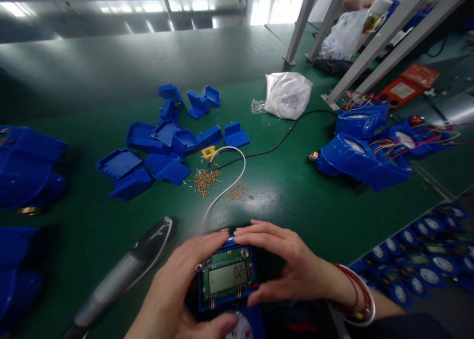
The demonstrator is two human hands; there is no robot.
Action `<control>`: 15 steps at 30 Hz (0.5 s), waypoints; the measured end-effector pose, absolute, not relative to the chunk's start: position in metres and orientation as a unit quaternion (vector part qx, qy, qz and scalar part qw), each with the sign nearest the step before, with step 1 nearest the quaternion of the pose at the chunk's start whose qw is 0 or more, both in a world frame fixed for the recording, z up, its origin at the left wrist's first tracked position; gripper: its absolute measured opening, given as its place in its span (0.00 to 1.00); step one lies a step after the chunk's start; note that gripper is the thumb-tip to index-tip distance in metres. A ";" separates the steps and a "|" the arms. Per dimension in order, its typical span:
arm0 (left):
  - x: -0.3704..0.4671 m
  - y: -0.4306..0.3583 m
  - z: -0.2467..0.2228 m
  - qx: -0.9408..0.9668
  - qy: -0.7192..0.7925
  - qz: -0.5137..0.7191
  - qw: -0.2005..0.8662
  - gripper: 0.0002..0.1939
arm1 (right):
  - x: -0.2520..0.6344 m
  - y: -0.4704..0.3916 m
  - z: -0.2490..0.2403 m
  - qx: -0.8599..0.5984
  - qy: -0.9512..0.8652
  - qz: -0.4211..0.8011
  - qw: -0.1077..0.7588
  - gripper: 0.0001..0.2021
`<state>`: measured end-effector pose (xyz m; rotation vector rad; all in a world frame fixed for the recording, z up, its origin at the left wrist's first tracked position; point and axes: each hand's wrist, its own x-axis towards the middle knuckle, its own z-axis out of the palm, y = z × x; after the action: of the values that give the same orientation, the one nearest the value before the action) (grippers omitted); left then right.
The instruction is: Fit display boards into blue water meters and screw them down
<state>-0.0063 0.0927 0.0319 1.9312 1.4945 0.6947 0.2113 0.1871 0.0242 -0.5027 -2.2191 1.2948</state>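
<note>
Green glossy desk [289, 200]: our L hand [181, 279] + R hand [287, 260] pinch opp. sides of blue plastic meter [230, 293] w/ rect. grey LCD [227, 278]; small brass-coloured metal pcs [205, 181] piled beyond.

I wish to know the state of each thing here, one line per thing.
Held meter: circuit board exposed
Display: showing digits
Left hand: gripping the meter's left side
Right hand: fingers on top edge, thumb at right side
Blue plastic parts: loose, scattered
Brass-coloured pieces: loose, heaped
White bag: bulging
Long tool: lying down; on or off unclear
Meters at right: wires out
</note>
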 end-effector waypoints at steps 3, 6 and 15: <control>0.001 0.094 0.030 0.714 0.604 0.266 0.233 0.34 | 0.209 0.188 0.023 -0.199 -0.813 0.476 0.271 0.30; 0.004 0.096 0.031 0.722 0.615 0.257 0.183 0.32 | 0.207 0.185 0.020 -0.208 -0.806 0.468 0.295 0.30; -0.005 0.100 0.033 0.781 0.557 0.241 0.148 0.31 | 0.206 0.171 0.013 -0.217 -0.787 0.456 0.356 0.31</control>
<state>-0.0053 0.0998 0.0328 2.2469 1.6010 0.6936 0.2057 0.1713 0.0132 -0.5596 -2.0319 1.1766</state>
